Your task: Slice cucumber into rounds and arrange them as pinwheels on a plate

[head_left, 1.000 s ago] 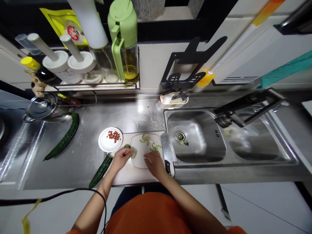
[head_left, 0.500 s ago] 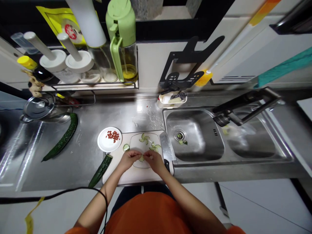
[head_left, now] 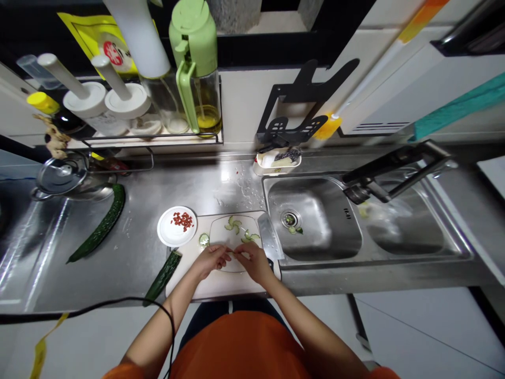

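Observation:
My left hand [head_left: 211,260] and my right hand [head_left: 254,260] meet fingertip to fingertip over the near edge of a white square plate [head_left: 221,230]. The fingers of both are pinched together; whatever sits between them is hidden. Two fans of cucumber slices [head_left: 233,225] lie on the plate's far half. The plate rests on a white cutting board [head_left: 213,284]. A loose cucumber slice [head_left: 204,239] lies left of the plate, and a cut cucumber piece [head_left: 162,277] lies at the board's left edge.
A small white dish of red berries [head_left: 177,226] sits left of the board. A knife [head_left: 268,242] lies along the board's right side. A whole cucumber [head_left: 98,226] lies on the steel counter. The sink [head_left: 315,221] is to the right, a pot lid [head_left: 63,173] far left.
Both hands have drawn together over the plate's near edge; the slice seen between the fingertips half a second ago is now hidden by them.

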Demonstrator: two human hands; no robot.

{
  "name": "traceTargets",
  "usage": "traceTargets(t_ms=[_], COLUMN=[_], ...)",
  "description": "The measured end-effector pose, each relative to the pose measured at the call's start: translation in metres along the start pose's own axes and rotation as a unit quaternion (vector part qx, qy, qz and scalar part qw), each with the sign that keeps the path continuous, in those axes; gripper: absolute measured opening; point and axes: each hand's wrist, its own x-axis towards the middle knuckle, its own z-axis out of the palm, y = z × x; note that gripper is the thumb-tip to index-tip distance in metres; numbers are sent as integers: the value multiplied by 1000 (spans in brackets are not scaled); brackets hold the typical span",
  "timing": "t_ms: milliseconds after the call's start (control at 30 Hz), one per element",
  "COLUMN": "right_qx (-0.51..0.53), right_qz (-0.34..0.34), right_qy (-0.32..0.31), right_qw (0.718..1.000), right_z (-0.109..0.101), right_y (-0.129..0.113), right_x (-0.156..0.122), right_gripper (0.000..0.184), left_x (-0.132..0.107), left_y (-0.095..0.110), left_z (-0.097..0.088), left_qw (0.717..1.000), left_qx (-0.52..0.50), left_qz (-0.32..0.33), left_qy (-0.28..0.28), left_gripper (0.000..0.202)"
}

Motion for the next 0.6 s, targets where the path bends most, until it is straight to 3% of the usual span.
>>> traceTargets(t_ms=[133, 300, 500, 600], right_qx=[9, 24, 73, 95], right_qz=[3, 66, 129, 152], right_qy=[-2, -2, -2, 2], right_qw=[1000, 998, 989, 984], right_z=[-1, 0, 1, 4], right_y=[3, 6, 9, 13], right_x=[-1, -3, -5, -5], right_gripper=[8, 8, 14, 15], left_x=[-1, 3, 7, 10], left_y=[6, 7, 8, 8], left_z=[3, 4, 7, 11], left_qw=[1000, 1000, 999, 998], left_qx=[-26, -20, -10, 15], left_qz=[-13, -3, 9, 34], left_qy=[1, 15, 39, 58], left_gripper=[50, 45, 55, 47])
